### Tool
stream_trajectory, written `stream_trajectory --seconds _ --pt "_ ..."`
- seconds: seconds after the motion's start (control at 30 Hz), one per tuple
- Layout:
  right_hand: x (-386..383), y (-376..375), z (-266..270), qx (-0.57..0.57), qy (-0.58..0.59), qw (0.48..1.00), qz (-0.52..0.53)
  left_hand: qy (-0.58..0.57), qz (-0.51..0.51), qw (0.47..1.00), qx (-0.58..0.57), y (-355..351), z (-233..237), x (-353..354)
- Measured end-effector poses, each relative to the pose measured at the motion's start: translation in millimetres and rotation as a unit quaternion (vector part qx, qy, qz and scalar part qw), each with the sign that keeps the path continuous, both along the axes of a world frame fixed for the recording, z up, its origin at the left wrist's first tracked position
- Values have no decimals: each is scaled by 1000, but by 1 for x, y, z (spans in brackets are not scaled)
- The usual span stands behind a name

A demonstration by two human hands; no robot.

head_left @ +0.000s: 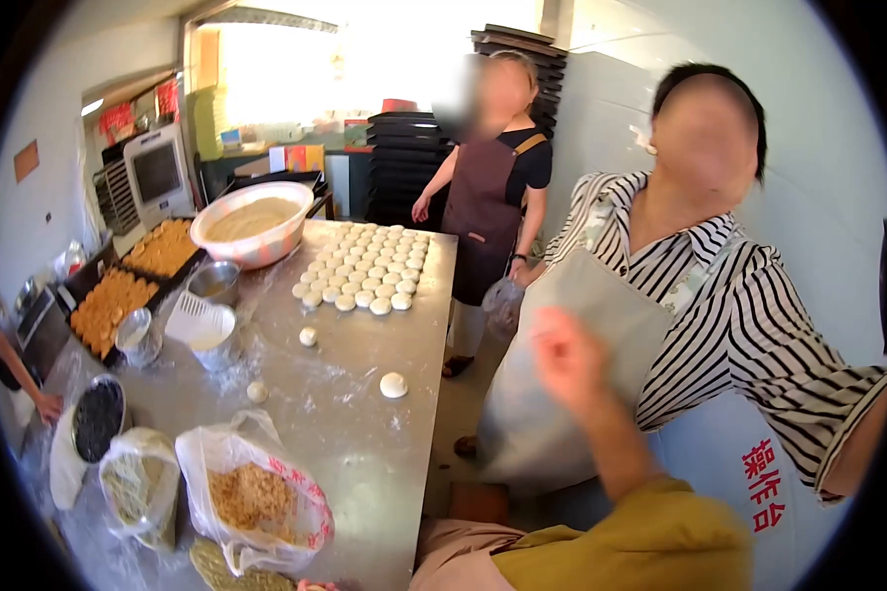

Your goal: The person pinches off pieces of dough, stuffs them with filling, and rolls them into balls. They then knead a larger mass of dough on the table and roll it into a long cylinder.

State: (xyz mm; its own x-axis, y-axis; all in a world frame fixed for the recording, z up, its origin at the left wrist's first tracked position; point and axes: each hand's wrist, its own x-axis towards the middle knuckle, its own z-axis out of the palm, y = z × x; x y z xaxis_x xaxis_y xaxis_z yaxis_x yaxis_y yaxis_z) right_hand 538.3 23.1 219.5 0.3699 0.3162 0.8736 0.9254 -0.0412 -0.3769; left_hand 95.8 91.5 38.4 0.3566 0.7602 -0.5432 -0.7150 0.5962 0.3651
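My right hand [567, 360] is raised at the end of a mustard sleeve, in front of a co-worker's grey apron. Motion blur smears its fingers, so their pose is unclear. A small pink sliver at the bottom edge may be my left hand [317, 586]; its fingers cannot be made out. Just above that sliver, a plastic bag of crumbly brown filling [251, 500] lies open on the metal table [365, 473]. One white dough ball [393, 385] sits near the table's right edge, another [308, 337] farther back. Many dough balls [365, 266] stand in rows behind them.
A co-worker in a striped shirt [700, 325] stands close on the right; another in a dark apron [480, 197] is behind. At the left are a large bowl [251, 251], brown-filled trays [108, 310], metal containers [212, 340] and a bag [140, 483]. Another person's hand [48, 407] shows far left.
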Motion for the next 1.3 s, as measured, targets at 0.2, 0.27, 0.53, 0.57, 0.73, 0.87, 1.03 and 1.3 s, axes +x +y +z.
stream_trajectory --seconds 0.2,0.27,0.53,0.57,0.73,0.87,1.03,1.3 --pt "34 -88 62 17 -494 791 -361 -100 -92 985 102 2 -14 -12" --pt "12 -72 72 -110 -472 808 -336 -98 -84 991 47 2 -3 -13" --pt "200 -35 88 -414 -433 697 -395 -311 83 945 64 -1 -6 -42" --pt "278 -41 102 -468 -495 666 -305 -283 90 953 52 -2 -2 -41" --pt "-28 -22 -56 -517 -427 702 -239 -291 -3 956 43 -14 -2 -45" --pt "-45 -1 -4 -581 -294 593 -474 -212 22 975 58 -17 -9 -36" --pt "147 -75 -7 -542 -224 682 -437 -120 34 991 47 -22 -27 -31" --pt "-54 -5 -111 -537 -53 842 25 -80 55 991 94 -23 -38 -34"
